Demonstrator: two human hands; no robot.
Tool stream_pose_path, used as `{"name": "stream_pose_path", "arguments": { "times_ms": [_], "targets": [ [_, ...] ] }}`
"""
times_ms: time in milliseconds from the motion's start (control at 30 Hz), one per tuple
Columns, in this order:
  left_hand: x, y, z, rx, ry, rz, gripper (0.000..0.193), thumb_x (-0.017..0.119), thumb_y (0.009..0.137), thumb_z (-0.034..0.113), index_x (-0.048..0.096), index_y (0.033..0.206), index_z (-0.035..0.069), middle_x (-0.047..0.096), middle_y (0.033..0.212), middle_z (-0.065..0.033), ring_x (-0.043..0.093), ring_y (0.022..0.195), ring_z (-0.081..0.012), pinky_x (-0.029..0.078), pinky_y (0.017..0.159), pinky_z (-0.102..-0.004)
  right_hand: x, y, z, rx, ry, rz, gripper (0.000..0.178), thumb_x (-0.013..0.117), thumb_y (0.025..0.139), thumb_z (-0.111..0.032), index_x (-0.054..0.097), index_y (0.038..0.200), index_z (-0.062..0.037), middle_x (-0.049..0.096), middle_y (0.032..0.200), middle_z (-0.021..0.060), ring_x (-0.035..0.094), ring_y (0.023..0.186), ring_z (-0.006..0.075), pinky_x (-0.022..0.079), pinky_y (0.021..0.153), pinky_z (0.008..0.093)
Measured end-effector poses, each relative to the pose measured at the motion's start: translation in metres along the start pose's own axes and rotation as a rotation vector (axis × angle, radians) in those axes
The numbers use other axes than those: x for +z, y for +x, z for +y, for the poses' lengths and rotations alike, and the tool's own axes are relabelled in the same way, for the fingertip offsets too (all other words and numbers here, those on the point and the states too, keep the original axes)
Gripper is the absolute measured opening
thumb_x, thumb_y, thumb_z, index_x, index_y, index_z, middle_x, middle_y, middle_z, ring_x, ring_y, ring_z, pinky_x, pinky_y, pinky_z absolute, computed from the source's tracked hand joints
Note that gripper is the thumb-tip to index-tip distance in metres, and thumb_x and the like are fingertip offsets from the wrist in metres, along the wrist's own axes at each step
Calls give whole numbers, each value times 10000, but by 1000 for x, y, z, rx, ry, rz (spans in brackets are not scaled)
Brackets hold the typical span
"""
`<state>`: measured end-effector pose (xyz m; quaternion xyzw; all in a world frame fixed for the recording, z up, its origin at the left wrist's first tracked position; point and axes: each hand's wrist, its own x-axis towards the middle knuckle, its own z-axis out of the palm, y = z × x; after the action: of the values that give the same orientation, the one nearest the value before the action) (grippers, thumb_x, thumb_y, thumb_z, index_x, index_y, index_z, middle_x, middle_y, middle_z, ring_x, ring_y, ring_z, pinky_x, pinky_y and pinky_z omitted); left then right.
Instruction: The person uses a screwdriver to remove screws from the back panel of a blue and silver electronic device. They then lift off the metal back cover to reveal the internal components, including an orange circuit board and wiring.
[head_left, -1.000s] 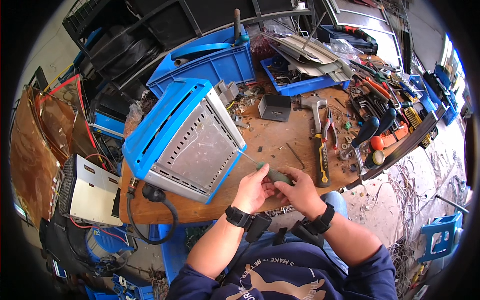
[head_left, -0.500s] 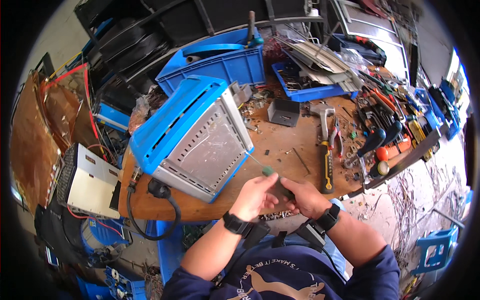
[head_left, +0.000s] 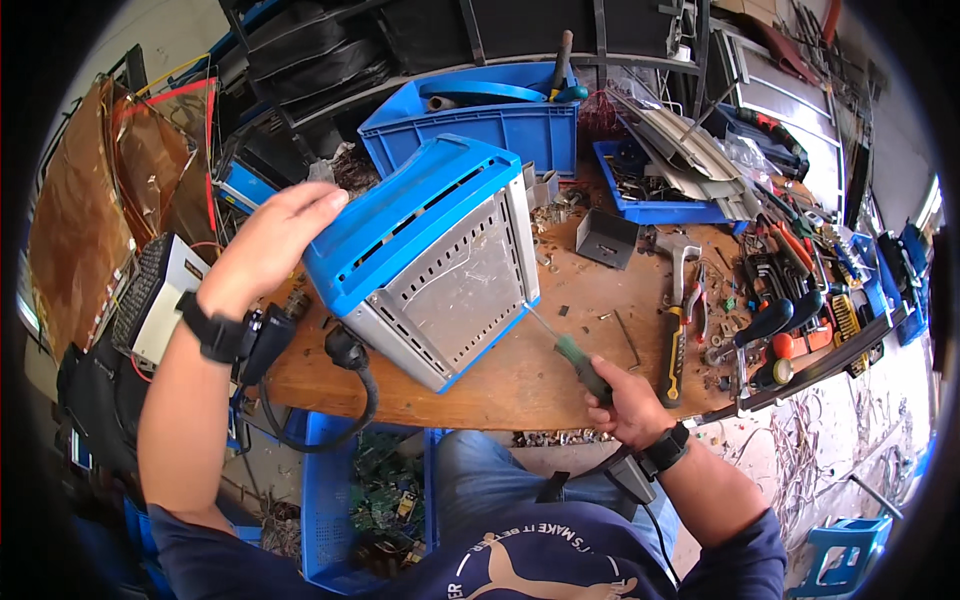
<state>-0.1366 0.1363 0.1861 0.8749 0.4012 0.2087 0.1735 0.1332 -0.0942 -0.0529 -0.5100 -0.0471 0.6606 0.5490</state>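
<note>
A metal equipment case with a bright blue frame and slotted vents stands tilted on the wooden bench. My left hand is at the case's upper left, its fingers stretched out along the blue frame; whether it presses on the frame I cannot tell. In my right hand is a screwdriver with a green handle, held by the handle end. Its thin shaft points up and left, and the tip is at the case's lower right corner.
Right of the case lie a hammer, red-handled pliers and a small dark box. Blue bins stand behind. A black cable loops off the front edge. Below sits a blue crate with circuit boards.
My left hand has left the screwdriver area and moved up and left to the case. The right hand now holds the screwdriver alone, further right along its handle. The view has shifted.
</note>
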Motion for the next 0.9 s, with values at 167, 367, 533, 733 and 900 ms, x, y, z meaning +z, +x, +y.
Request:
{"name": "stream_pose_path", "arguments": {
  "times_ms": [167, 367, 533, 733, 900],
  "targets": [
    [22, 19, -28, -109, -178, -104, 569, 497, 982, 432, 524, 1307, -34, 620, 1211, -170, 591, 1101, -216, 448, 951, -322, 3, 2, -3, 7, -35, 8, 294, 515, 976, -445, 533, 946, -153, 485, 657, 31, 355, 452, 105, 231, 396, 241],
    [35, 19, -40, -48, -184, -146, 629, 490, 972, 469, 473, 1353, -32, 616, 1214, -186, 608, 1077, -214, 459, 933, -314, 4, 3, -3, -32, -87, 39, 311, 549, 963, -444, 544, 932, -134, 486, 651, 24, 348, 445, 89, 219, 389, 242],
    [32, 16, -27, 99, -9, -67, 526, 484, 979, 420, 562, 1210, -46, 612, 1132, -160, 586, 1046, -229, 436, 922, -331, 3, 6, 1, -50, -144, 86, 335, 579, 952, -426, 540, 957, -94, 475, 651, 15, 341, 440, 77, 229, 386, 237],
    [34, 15, -31, 114, -88, -60, 476, 496, 980, 385, 583, 1145, -52, 573, 1066, -130, 538, 1013, -217, 410, 909, -308, 6, 3, -4, -79, -199, 106, 344, 601, 946, -382, 541, 996, -47, 467, 635, 13, 333, 423, 65, 225, 376, 226],
    [36, 15, -33, 134, -104, -32, 455, 515, 969, 358, 585, 1136, -60, 557, 1045, -126, 531, 1013, -221, 405, 910, -308, 6, 5, -1, -172, -358, 155, 367, 613, 942, -360, 580, 1037, -7, 480, 613, 1, 377, 433, 73, 273, 388, 231]
  ]
}}
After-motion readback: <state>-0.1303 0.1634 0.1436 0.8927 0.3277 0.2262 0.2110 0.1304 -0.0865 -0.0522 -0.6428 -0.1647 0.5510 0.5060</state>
